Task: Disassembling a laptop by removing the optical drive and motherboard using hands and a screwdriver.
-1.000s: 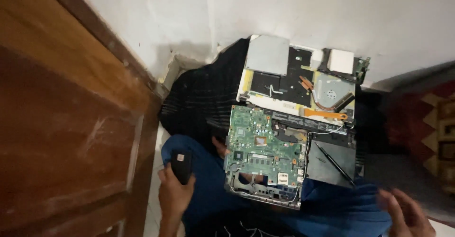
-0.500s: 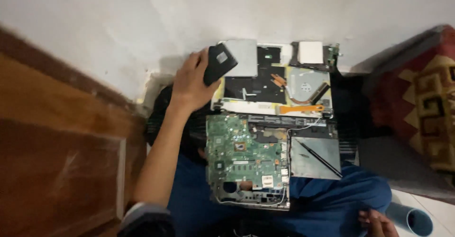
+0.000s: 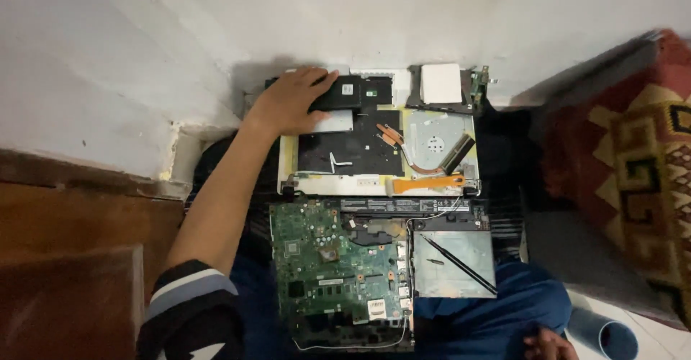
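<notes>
My left hand (image 3: pixel 288 104) reaches forward to the far left corner of an opened laptop shell (image 3: pixel 309 180). Its fingers lie over a small black box-shaped part (image 3: pixel 345 92) that rests on the shell by the wall. A green circuit board (image 3: pixel 335 273) lies nearer me on my blue-trousered lap, beside a grey metal plate (image 3: pixel 450 281) with a thin black tool (image 3: pixel 457 263) across it. Only the knuckles of my right hand (image 3: pixel 547 344) show at the bottom edge, near my knee.
The shell holds a copper heat pipe (image 3: pixel 403 151), an orange strip (image 3: pixel 428 183) and a white square piece (image 3: pixel 440 83). A white wall (image 3: pixel 360 14) stands behind, a wooden door (image 3: pixel 65 259) at left, a patterned rug (image 3: pixel 633 158) at right, and a blue cylinder (image 3: pixel 604 335) at bottom right.
My left hand carried the black part from beside my lap up to the shell's far left corner and has lowered it onto the shell. The view shifted right.
</notes>
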